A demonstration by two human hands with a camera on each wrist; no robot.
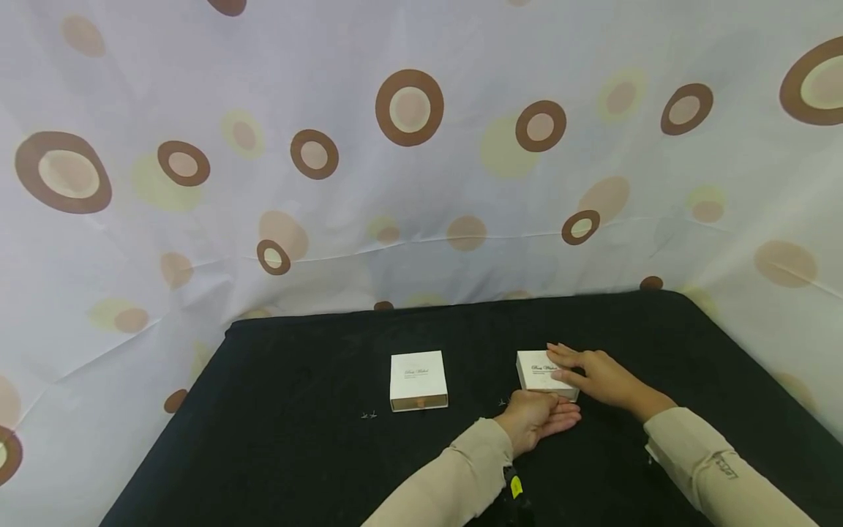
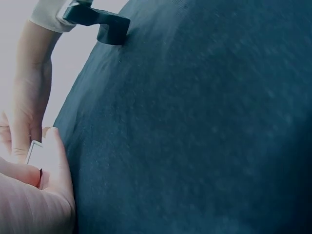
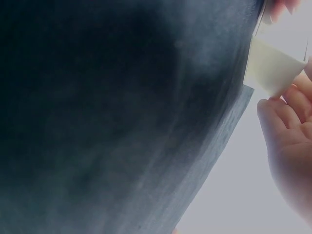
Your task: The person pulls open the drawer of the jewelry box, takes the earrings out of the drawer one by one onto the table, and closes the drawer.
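Observation:
A white drawer-style gift box (image 1: 536, 369) with dark script on its lid lies on the right part of the black-covered table, between both hands. My right hand (image 1: 602, 377) grips it from the right, thumb on the lid and fingers at the far side. At its near side, my left hand (image 1: 533, 421) is turned palm up and pinches the front edge; several of its fingers stretch out to the right. The left wrist view shows that hand's thumb (image 2: 19, 173) against the white box (image 2: 36, 153). Most of the box front is hidden by the left hand.
A second white box (image 1: 418, 377), with a gold-brown front and a small tab, lies left of the hands. White marks (image 1: 369, 415) show on the black cloth (image 1: 296, 439). A patterned curtain (image 1: 362, 205) hangs behind the table.

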